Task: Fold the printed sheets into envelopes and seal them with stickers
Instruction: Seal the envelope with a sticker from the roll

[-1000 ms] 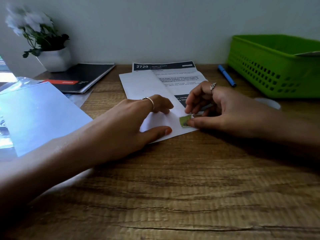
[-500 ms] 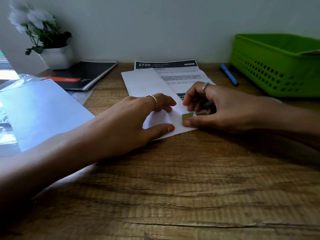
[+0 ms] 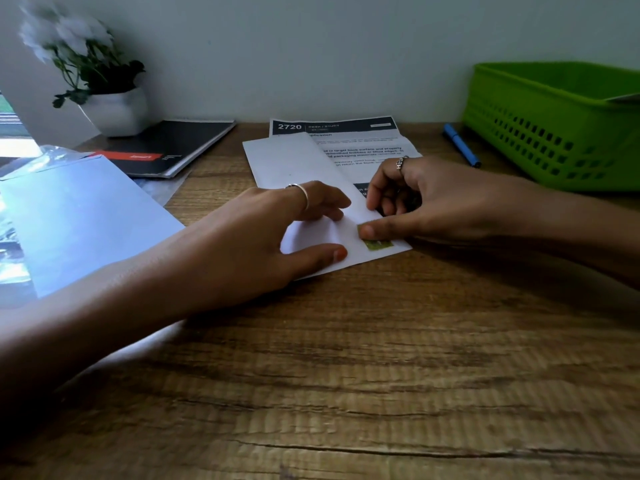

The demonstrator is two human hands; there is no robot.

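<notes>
Head view: my left hand lies flat on the folded white printed sheet in the middle of the wooden worktop, fingers spread and pinning the white flap, gripping nothing. My right hand has its thumb pressing the small green rectangular sticker onto the flap edge near the sheet's right corner; the other fingers are curled loosely, holding nothing I can see.

Risks, as I judge them: the sticker sits close to the corner, so it may catch only one layer and leave the flap loose. The flap bulges slightly under my left palm; easing off early could let it spring up and skew the sticker. A sideways thumb drag could wrinkle it.

Versus a second ago: the sticker was held at the thumb tip above the flap edge; now more of it lies flat on the paper, with the thumb on its upper end. The left hand has barely shifted. The green plastic basket and blue pen look unchanged.
</notes>
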